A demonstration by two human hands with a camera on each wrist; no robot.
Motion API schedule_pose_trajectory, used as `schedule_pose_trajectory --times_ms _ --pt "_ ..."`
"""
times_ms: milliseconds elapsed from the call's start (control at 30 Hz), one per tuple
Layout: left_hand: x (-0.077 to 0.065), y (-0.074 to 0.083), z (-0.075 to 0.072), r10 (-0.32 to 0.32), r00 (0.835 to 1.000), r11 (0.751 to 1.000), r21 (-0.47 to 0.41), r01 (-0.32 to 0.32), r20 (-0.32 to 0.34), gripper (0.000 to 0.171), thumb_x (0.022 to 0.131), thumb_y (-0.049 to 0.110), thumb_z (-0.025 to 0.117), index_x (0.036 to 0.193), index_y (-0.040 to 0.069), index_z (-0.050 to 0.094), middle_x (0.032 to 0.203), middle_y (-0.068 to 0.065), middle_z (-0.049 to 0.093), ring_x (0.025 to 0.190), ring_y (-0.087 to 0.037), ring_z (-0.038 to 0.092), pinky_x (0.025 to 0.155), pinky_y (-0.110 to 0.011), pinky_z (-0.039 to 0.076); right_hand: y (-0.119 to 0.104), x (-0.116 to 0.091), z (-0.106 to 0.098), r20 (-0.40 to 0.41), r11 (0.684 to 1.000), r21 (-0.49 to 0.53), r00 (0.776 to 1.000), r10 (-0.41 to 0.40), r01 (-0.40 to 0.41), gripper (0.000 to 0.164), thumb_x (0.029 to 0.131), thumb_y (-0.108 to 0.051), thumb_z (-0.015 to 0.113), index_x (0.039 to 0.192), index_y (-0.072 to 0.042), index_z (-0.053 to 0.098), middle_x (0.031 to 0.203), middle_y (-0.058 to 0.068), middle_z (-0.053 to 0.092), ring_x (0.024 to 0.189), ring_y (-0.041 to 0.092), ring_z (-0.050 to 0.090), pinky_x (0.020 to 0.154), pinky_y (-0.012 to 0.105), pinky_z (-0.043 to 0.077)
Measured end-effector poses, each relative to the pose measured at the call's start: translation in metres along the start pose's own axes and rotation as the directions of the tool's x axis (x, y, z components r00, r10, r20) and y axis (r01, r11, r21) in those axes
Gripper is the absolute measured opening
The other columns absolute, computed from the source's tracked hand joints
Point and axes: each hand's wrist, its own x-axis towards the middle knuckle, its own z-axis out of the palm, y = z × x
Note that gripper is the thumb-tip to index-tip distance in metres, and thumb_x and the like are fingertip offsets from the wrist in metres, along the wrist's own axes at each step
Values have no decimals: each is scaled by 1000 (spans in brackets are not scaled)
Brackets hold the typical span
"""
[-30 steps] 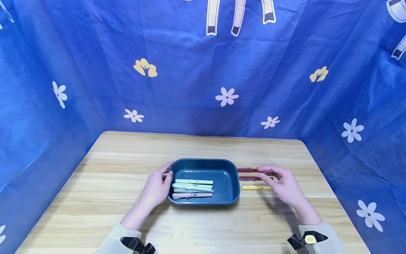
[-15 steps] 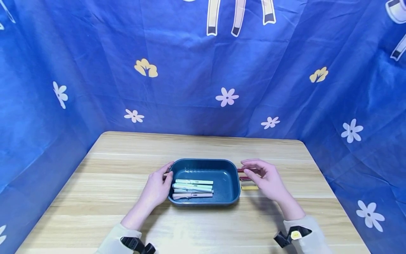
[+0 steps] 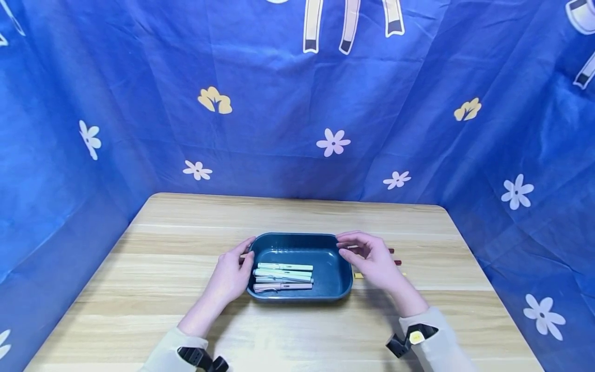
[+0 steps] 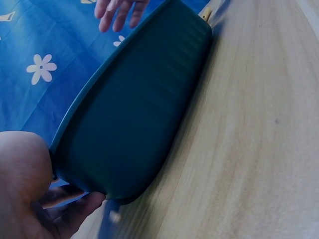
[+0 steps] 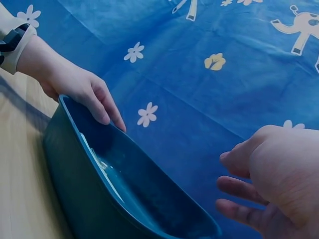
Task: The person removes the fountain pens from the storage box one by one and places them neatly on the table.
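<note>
In the head view a dark teal plastic box [image 3: 297, 298] sits on the table. My left hand [image 3: 236, 271] grips its left end, thumb at the rim and fingers against the outer wall, as the left wrist view confirms. Several pale pens lie inside, among them a mint pen [image 3: 285, 267] and a mauve pen [image 3: 283, 287]. Near the right end hovers my right hand [image 3: 373, 261], fingers loosely bent and holding nothing. The right wrist view has this hand [image 5: 269, 184] slightly apart from the rim. Beneath it lie two dark red pens [image 3: 397, 262] and a yellow pen [image 3: 358, 276], mostly covered.
The pale wooden table [image 3: 297, 330] extends around the box on all sides. A blue curtain [image 3: 279, 155] with white flowers and animal figures hangs behind and at both sides. Each wrist carries a black strap with a small camera [image 3: 200, 357].
My right hand has moved left from above the red and yellow pens to beside the box's right rim. The left hand, the box and the pens have stayed put.
</note>
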Motion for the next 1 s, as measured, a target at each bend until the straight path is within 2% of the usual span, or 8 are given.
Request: schedule_pose_trajectory --times_ms 100,300,533,733,1000 --pt "0 0 0 -5 1000 1000 -3 5 3 44 109 13 55 152 3 55 130 -26 69 113 -38 72 104 -57 52 0 4 5 15 1000 0 1000 5 -5 28 98 0 73 126 3 72 127 26 69 114 40 69 96 30 58" --pt "1 0 -1 -12 1000 1000 -5 12 4 45 109 13 55 153 3 55 131 -27 68 115 -38 71 105 -57 51 1 11 15 60 1000 26 998 15 -17 27 97 2 74 124 4 72 129 29 67 113 49 67 95 32 59" --pt "0 1 -1 -22 1000 1000 -11 22 11 45 109 13 55 153 4 55 131 -26 69 114 -38 72 104 -57 52 2 19 29 119 998 -10 991 56 -55 27 98 3 73 125 7 71 130 26 66 117 39 68 98 35 58" --pt "0 0 -1 -25 1000 1000 -6 25 6 45 110 14 55 154 4 55 132 -26 68 114 -38 71 104 -57 52 5 29 43 157 995 4 983 94 -96 29 97 4 73 126 6 71 130 24 68 118 39 68 97 33 58" --pt "0 0 1 -19 1000 1000 1 19 6 45 109 14 55 153 4 55 133 -26 68 115 -39 71 106 -58 51 10 35 56 196 989 -52 970 146 -138 30 96 4 74 126 5 71 125 21 71 117 33 69 94 32 59"
